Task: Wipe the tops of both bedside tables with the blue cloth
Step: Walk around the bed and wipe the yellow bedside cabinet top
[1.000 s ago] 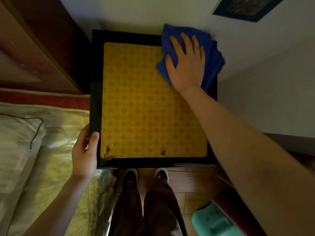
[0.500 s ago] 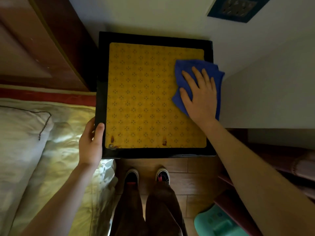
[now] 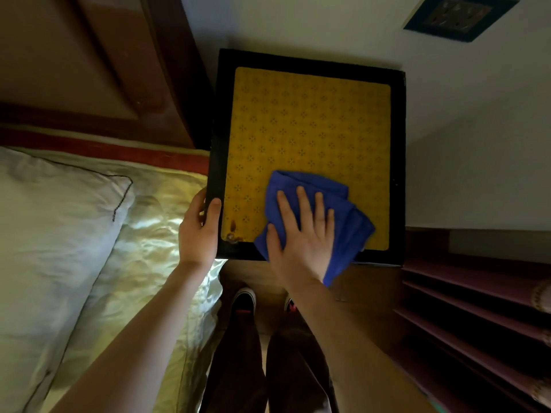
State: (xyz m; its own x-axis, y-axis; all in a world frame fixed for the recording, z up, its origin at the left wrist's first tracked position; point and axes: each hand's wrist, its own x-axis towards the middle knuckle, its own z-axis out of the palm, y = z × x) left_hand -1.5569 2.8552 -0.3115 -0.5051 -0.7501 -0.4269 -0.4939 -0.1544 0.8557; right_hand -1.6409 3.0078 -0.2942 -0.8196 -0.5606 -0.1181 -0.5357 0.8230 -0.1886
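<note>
The right hand [image 3: 301, 234] lay flat with fingers spread on the blue cloth [image 3: 343, 210], pressing it to the near edge of the desk [image 3: 310, 126], one corner hanging over. The left hand [image 3: 199, 225] gripped the desk's near-left corner beside the bed [image 3: 143, 234].

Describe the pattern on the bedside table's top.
Yellow with small dark floral motifs in rows, framed black; head view.
</note>
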